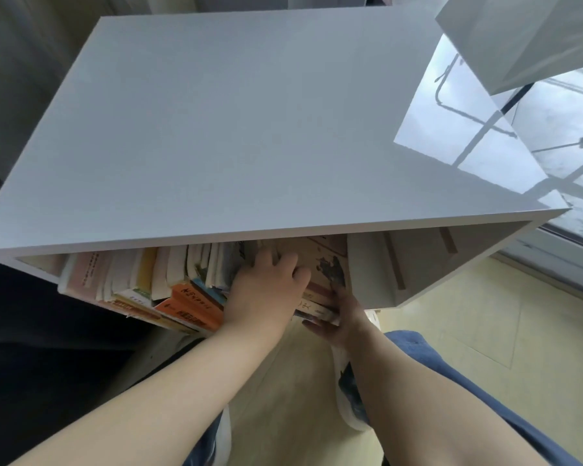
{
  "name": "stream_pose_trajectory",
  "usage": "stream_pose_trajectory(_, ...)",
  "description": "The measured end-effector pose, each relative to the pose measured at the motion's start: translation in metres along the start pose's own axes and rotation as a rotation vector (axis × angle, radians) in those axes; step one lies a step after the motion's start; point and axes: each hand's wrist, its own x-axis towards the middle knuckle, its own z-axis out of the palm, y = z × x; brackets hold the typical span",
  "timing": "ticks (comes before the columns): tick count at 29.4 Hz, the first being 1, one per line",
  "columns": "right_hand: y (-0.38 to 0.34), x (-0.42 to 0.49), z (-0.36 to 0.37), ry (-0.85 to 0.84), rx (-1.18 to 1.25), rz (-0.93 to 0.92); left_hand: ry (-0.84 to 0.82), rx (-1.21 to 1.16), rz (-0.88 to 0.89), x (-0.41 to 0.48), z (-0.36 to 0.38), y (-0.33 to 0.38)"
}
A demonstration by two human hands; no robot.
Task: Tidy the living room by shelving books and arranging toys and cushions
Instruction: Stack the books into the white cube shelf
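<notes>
books, paperbacks by the look of them: light singly, heavy as a block, covers limp and a bit slick, corners quick to crumple if shoved. tan book (323, 260) with a dark map-like print lies flat on top of a small stack at 6 o'clock, half under the top board of the white shelf (249, 129), just beside the divider (360, 274) at its 3 o'clock. left hand (266, 287) rests on that cover, fingers close together and laid forward, palm down, pressing not pinching. right hand (342, 317) sits at the stack's near corner, thumb under the lower edge, fingers up along the spines; whether it clamps or only steadies we cannot tell. our judgement: best hold is the stack as one block, one hand on top, one beneath near the spines, where the binding is stiff, and slide it rather than lift by a cover. counts: two hands; one shelf unit; one stack with at least three spines showing below the tan cover; one leaning row of books (132, 277) at 8 o'clock, well over ten, edges too overlapped for an exact tally; one orange book (189, 304) at its front. toys and cushions: none in view.
</notes>
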Motion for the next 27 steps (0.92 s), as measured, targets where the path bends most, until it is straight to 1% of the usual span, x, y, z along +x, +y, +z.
stream_pose_trajectory(1,0.002,0.003,0.002,0.009,-0.048,0.005,0.011,0.001,-0.012,-0.001,0.0,0.0)
stream_pose_trajectory(3,0.007,0.004,0.008,0.012,-0.081,0.011,0.167,-0.004,-0.013,-0.005,0.006,-0.003)
stream_pose_trajectory(4,0.009,0.002,0.013,0.017,-0.09,0.011,0.238,0.029,-0.022,-0.006,0.009,-0.007)
stream_pose_trajectory(5,0.011,0.004,0.015,0.017,-0.072,-0.005,0.277,0.018,-0.009,-0.007,0.01,-0.008)
stream_pose_trajectory(7,0.012,0.005,0.023,0.032,-0.021,-0.089,0.339,0.017,-0.001,-0.005,0.021,-0.007)
stream_pose_trajectory(9,0.014,0.009,0.029,0.062,-0.013,-0.21,0.359,0.051,-0.025,-0.004,0.025,-0.007)
stream_pose_trajectory(12,0.009,0.004,0.027,0.178,0.018,-0.344,0.357,0.058,0.002,-0.003,0.033,-0.003)
stream_pose_trajectory(14,0.001,0.001,0.022,0.179,-0.001,-0.36,0.347,0.048,0.022,-0.001,0.035,-0.002)
stream_pose_trajectory(17,0.0,-0.003,0.02,0.132,-0.028,-0.265,0.323,0.0,0.046,0.003,0.039,0.001)
stream_pose_trajectory(19,-0.001,-0.008,0.021,0.131,-0.01,-0.194,0.293,-0.015,0.042,0.002,0.036,0.001)
stream_pose_trajectory(22,-0.001,-0.02,0.023,0.144,-0.034,-0.182,0.299,0.021,0.041,0.001,0.036,0.001)
stream_pose_trajectory(25,0.0,-0.032,0.027,0.115,-0.133,-0.284,0.28,0.012,0.033,-0.001,0.035,0.003)
stream_pose_trajectory(27,-0.005,-0.048,0.03,0.159,-0.301,-0.336,0.235,0.01,0.011,-0.011,0.025,0.005)
